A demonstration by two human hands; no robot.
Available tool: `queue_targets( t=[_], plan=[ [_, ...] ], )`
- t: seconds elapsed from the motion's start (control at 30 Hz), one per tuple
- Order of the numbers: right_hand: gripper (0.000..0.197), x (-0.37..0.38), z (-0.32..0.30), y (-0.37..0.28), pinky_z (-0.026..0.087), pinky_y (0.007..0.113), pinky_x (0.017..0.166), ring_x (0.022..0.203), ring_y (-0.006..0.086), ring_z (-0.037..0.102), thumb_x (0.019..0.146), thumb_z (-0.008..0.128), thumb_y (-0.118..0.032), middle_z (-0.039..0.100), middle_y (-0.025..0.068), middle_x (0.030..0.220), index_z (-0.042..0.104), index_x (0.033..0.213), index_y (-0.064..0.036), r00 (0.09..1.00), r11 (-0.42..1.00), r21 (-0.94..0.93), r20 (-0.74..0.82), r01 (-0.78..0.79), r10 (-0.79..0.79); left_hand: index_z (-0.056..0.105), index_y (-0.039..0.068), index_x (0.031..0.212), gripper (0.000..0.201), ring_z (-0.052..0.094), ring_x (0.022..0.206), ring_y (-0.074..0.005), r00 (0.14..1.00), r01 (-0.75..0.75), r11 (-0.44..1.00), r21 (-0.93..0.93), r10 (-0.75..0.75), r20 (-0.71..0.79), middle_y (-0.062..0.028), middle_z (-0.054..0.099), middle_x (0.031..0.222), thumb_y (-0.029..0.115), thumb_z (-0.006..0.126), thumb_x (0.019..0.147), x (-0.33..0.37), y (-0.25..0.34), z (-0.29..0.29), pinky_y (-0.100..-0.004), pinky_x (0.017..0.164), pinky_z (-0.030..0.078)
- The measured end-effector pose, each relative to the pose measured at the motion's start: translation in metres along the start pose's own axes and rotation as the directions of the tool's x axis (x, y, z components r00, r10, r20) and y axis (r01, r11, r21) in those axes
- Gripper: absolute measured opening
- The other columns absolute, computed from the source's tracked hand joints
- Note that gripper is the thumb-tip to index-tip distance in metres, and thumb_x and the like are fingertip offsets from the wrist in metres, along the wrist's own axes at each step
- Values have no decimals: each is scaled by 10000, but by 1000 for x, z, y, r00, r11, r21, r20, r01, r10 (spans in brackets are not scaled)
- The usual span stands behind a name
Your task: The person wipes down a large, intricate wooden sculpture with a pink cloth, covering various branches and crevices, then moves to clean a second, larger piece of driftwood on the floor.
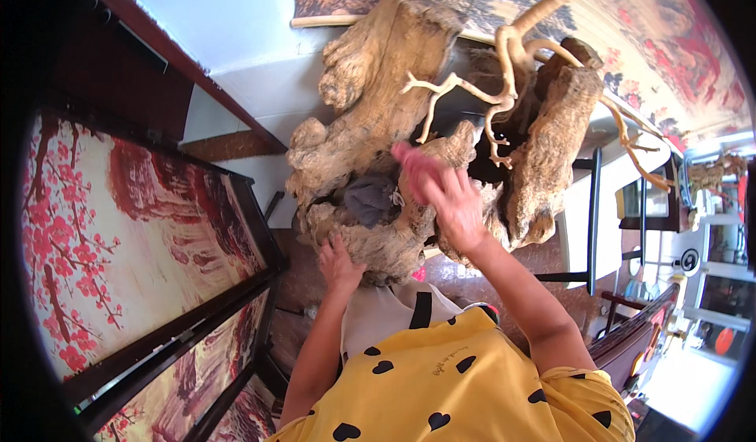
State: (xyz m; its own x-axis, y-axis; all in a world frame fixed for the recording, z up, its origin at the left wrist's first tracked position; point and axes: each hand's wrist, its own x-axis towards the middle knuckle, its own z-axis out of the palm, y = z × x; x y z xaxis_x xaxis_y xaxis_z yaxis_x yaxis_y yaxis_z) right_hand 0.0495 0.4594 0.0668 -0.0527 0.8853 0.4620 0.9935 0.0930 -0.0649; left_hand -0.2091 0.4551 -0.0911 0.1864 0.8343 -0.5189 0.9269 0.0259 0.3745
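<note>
A large piece of gnarled driftwood (pixel 394 56), brown and rough, stands before me with hollows between its lobes. My left hand (pixel 339 265) lies with its fingers apart on the near left edge of the wood. Over the middle of the wood, my right hand (pixel 457 202) is closed on what looks like a pink cloth (pixel 416 168), blurred by motion and partly covered by the fingers. It is at a wood lobe, though contact is hard to make out. A crumpled dark grey cloth (pixel 368 199) sits in the hollow between my hands.
Pale bare branches (pixel 510 56) reach over the wood's right side. A painted folding screen (pixel 150 237) stands at left, and a scenic wall hanging (pixel 669 40) spans the back. Black metal legs (pixel 593 221) and a dark wooden chair (pixel 642 332) are at right.
</note>
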Motion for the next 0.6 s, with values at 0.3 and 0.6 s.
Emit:
queue_targets(
  t=[0.3, 0.6],
  plan=[
    [308, 2, 54, -58, 403, 507, 974, 1187, 295, 494, 882, 600, -246, 614, 79, 1274, 721, 1149, -154, 758, 916, -309, 653, 255, 10, 103, -72, 1523, 1118, 321, 1390, -423, 999, -47, 993, 111, 45, 28, -288, 311, 1484, 257, 838, 747, 16, 26, 20, -491, 1085, 386],
    [185, -150, 77, -60, 386, 485, 965, 1081, 245, 521, 829, 661, -236, 660, -26, 1046, 793, 950, -192, 337, 999, -36, 941, 27, 24, 206, -102, 1499, 981, 448, 1274, -425, 983, -181, 958, 221, 166, 82, -280, 450, 1364, 197, 800, 778, 27, 15, 8, -439, 1068, 415]
  ],
)
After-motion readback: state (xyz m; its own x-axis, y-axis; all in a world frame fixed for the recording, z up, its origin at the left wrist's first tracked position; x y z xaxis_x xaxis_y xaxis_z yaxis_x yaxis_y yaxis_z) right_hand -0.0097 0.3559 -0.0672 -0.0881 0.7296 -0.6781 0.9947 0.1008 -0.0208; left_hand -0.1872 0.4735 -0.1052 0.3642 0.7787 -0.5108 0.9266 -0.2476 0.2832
